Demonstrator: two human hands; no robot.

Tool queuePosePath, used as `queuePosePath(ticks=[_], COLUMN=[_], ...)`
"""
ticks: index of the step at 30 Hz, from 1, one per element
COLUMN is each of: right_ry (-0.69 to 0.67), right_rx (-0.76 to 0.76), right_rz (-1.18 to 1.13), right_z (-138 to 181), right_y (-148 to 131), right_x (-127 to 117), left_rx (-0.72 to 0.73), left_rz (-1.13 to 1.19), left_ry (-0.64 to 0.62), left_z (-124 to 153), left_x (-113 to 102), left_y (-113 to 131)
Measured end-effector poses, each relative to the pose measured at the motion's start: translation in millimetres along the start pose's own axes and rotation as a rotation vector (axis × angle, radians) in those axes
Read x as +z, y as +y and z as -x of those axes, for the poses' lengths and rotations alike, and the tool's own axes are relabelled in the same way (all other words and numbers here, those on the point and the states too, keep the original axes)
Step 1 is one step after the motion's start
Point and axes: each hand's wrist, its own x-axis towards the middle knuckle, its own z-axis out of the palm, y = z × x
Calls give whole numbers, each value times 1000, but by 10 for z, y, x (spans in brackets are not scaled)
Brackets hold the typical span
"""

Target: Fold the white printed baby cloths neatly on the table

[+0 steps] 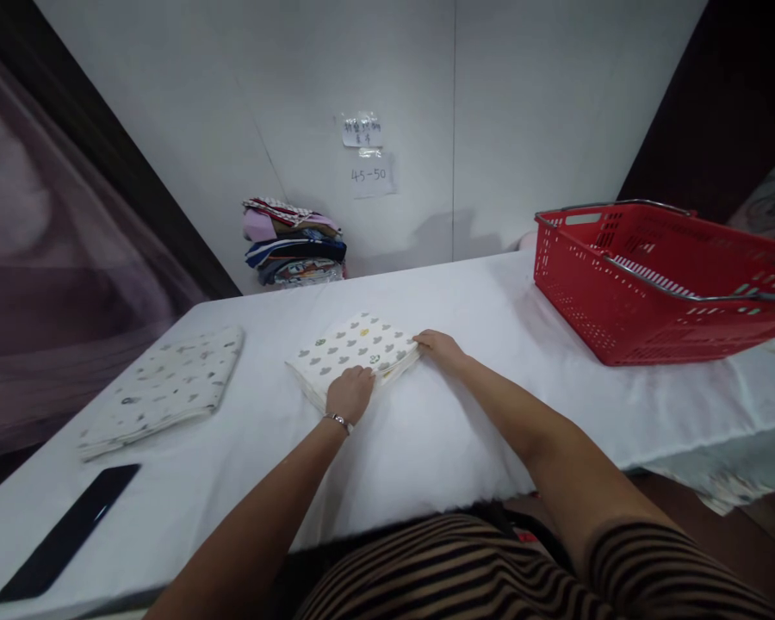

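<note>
Two hands (350, 393) (440, 346) on folded cloth (352, 346), white-covered table (426, 430), white wall (491, 112).

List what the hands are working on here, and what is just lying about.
In hand: folded cloth with grey print, touched by left hand and right hand.
Lying about: second folded cloth, red basket, stack of fabrics by the wall, flat black object, wall notes.

Brown-black striped top (491, 568), silver bracelet (339, 421)
</note>
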Motion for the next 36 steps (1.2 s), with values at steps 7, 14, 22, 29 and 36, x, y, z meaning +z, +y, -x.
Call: queuePosePath(ticks=[7, 14, 22, 29, 36], right_ry=[43, 20, 22, 26, 56], right_rx=[54, 46, 74, 113, 251], right_rz=[-81, -95, -117, -138, -175], right_z=[2, -38, -62, -7, 77], right_y=[33, 40, 26, 3, -45], right_x=[57, 27, 23, 11, 5], left_rx=[74, 254, 131, 92, 50], left_rz=[52, 111, 40, 97, 232], left_ry=[71, 41, 7, -30, -16], left_z=[43, -184, -262, -389, -422], left_x=[1, 20, -5, -36, -29], left_y=[92, 202, 310, 281, 202])
